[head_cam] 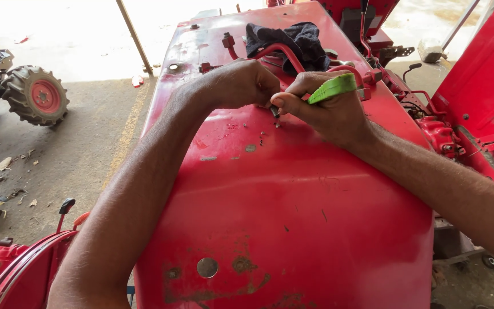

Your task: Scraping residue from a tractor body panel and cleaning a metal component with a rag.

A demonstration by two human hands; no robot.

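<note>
Head view, looking down on a red metal cover (pixel 293 194) of a farm machine. Both forearms enter from 6 o'clock and converge on a small fastener (pixel 275 112) near the upper middle of the panel — the point of work.

Right hand (pixel 330 111): curled shut around a green-handled tool (pixel 333 87), the handle pointing out toward 2 o'clock from the fist, the thumb laid along its lower end. The tool's working tip is hidden between the two hands; it appears to meet the fastener. The wrist is bent, forearm running off toward 4 o'clock.

Left hand (pixel 241 83): knuckles up, fingers folded under and pinched at the fastener, just beside the right thumb. What exactly the fingertips grip cannot be told. The forearm stretches long and straight back toward 7 o'clock.

Progress, as a judgement: the fastener looks still seated in the panel, with the tool engaged on it, so the work on it seems under way rather than finished. Chipped paint marks lie just at 6 o'clock of it. Other holes in the cover, near its lower edge and its upper-left corner, show no hands or tools on them.

Surroundings: a dark cloth (pixel 293 40) lies at 12 o'clock of the hands, over a red curved pipe (pixel 284 54). A small tractor wheel (pixel 36 94) stands on the concrete floor (pixel 81 149) at 9 o'clock — well apart from the work.
</note>
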